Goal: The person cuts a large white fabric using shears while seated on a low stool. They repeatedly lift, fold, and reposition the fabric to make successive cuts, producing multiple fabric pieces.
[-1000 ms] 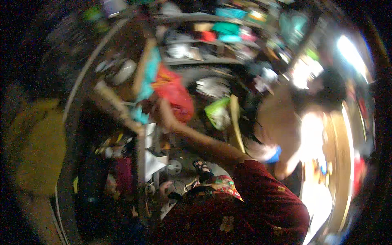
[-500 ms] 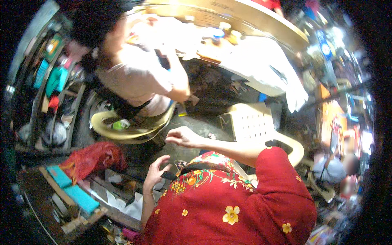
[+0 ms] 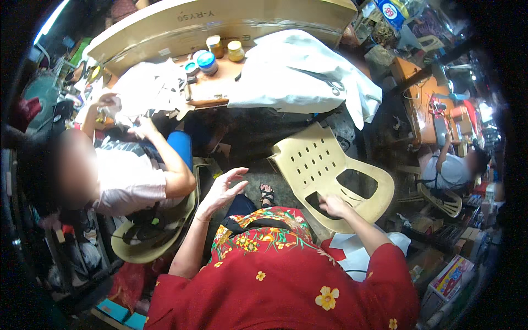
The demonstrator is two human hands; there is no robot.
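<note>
My left hand point(image 3: 224, 190) is raised in front of my body at the middle. Its fingers are apart and nothing is in it. My right hand point(image 3: 336, 207) hangs over the near side of a cream plastic armchair point(image 3: 308, 157), by an opening in the chair's side. The fingers of that hand are curled. Whether they grip the chair's rim or hold anything is hidden. The chair has a panel with rows of slots and stands just ahead and to the right of me.
A worktable ahead carries white sheet material point(image 3: 291, 77), scissors point(image 3: 334, 88) and several jars point(image 3: 207, 62), with a long cardboard box point(image 3: 214, 19) behind. A co-worker point(image 3: 132, 179) sits on a chair at left. Another person point(image 3: 448, 165) sits far right. A box point(image 3: 448, 278) stands at lower right.
My view has turned left and straightened, bringing the table more fully into sight. My right arm has swung from across my front out to the chair at right; my left hand has risen.
</note>
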